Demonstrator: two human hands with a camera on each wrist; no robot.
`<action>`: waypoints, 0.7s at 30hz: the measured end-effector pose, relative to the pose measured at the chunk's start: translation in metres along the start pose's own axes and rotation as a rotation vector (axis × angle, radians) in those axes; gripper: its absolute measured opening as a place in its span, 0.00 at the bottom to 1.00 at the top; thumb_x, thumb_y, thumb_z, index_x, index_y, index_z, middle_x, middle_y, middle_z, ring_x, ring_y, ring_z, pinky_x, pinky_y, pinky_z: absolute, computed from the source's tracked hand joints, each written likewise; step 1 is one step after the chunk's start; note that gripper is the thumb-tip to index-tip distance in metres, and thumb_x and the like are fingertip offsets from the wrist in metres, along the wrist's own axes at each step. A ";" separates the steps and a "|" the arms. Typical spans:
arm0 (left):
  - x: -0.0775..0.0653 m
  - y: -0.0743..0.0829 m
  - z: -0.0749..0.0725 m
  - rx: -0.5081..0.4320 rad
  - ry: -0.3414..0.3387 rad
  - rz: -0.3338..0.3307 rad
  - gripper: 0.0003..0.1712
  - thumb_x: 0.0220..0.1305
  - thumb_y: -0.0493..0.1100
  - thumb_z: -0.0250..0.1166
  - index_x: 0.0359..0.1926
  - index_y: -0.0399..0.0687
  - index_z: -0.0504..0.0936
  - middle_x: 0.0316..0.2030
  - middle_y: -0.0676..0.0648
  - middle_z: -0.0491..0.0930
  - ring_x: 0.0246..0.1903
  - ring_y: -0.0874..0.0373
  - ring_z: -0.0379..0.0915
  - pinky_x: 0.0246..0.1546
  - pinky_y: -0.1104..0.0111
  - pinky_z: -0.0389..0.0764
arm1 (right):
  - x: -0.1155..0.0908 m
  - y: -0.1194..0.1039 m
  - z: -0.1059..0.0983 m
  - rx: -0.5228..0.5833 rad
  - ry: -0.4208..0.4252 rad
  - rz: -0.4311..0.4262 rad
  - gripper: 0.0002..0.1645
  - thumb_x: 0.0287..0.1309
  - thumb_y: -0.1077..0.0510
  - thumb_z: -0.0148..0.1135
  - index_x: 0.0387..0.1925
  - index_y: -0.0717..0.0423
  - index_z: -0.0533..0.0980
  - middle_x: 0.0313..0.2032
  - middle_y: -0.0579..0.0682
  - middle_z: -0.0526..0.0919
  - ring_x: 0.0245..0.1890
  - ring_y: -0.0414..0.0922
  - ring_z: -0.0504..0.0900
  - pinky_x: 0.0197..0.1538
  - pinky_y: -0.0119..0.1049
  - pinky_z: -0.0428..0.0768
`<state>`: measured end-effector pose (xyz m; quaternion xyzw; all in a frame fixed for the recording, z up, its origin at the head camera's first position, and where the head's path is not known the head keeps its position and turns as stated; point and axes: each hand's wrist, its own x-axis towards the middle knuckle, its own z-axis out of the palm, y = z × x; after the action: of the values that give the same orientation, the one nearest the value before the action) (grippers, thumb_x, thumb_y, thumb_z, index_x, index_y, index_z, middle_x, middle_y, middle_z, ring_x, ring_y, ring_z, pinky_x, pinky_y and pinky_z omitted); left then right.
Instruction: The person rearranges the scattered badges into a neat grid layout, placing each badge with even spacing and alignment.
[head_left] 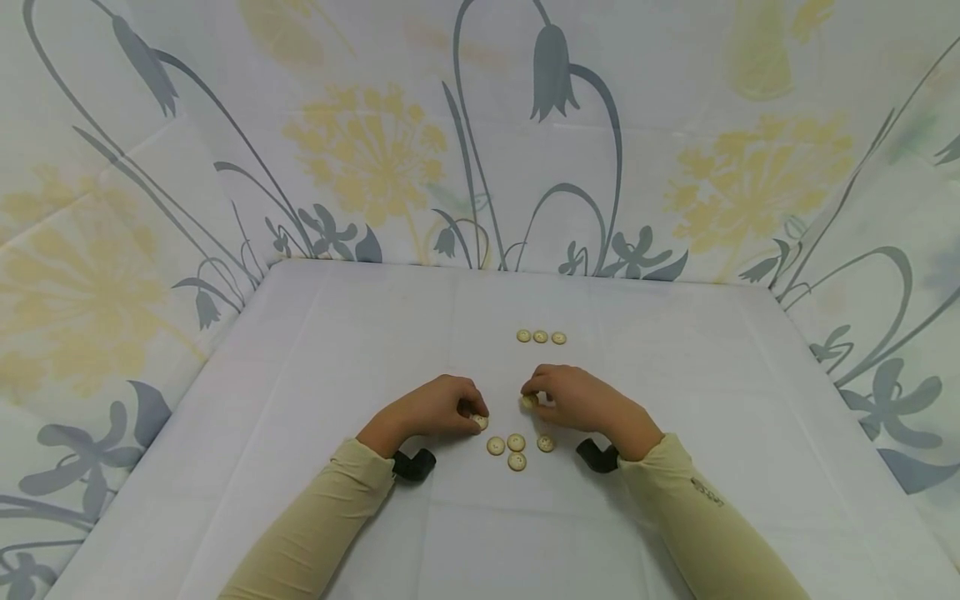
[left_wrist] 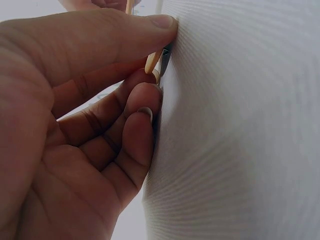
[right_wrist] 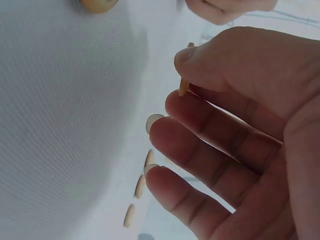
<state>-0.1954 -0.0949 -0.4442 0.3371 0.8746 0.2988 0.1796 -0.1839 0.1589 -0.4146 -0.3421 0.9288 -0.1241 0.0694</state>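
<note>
Between the thumb and fingertips of my left hand (head_left: 442, 406) is a round, pale wooden button (head_left: 480, 422), held low at the cloth. In the left wrist view this button (left_wrist: 151, 63) stands tilted on its edge beside the thumb. My right hand (head_left: 581, 398) pinches another wooden button (head_left: 529, 401) between thumb and index finger. The right wrist view shows that button (right_wrist: 184, 86) edge-on, lifted off the cloth, with the other fingers loosely bent below. Several loose buttons (head_left: 516, 442) lie flat between the two wrists. Farther back, three buttons (head_left: 541, 337) form a short row.
A white cloth (head_left: 360, 333) covers the table. Behind and at both sides hang floral-patterned curtains (head_left: 495, 150). A black wrist-worn device sits under the left wrist (head_left: 414, 465), and another black device (head_left: 597, 456) is under the right. Beige sleeves (head_left: 322, 508) cover both forearms.
</note>
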 end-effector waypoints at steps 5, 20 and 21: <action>0.000 0.000 0.000 0.008 -0.002 -0.006 0.08 0.58 0.43 0.69 0.40 0.53 0.87 0.36 0.56 0.79 0.33 0.66 0.73 0.37 0.71 0.76 | 0.004 0.005 0.002 0.008 0.007 0.011 0.13 0.57 0.59 0.66 0.45 0.51 0.83 0.38 0.43 0.81 0.34 0.38 0.77 0.39 0.33 0.77; 0.000 0.001 0.000 0.026 0.002 -0.013 0.08 0.58 0.43 0.70 0.40 0.53 0.87 0.37 0.56 0.80 0.34 0.66 0.73 0.38 0.70 0.76 | 0.019 0.019 0.005 0.047 0.015 0.084 0.13 0.59 0.58 0.65 0.47 0.53 0.83 0.40 0.45 0.82 0.32 0.38 0.75 0.40 0.34 0.76; 0.000 0.000 0.000 0.026 0.001 -0.015 0.08 0.58 0.43 0.70 0.40 0.53 0.87 0.37 0.56 0.80 0.34 0.66 0.73 0.38 0.70 0.76 | 0.020 0.020 0.006 0.045 0.017 0.085 0.13 0.59 0.58 0.65 0.47 0.53 0.83 0.40 0.45 0.82 0.32 0.38 0.75 0.39 0.34 0.76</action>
<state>-0.1955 -0.0943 -0.4440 0.3328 0.8809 0.2865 0.1768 -0.2100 0.1599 -0.4264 -0.2999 0.9400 -0.1448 0.0745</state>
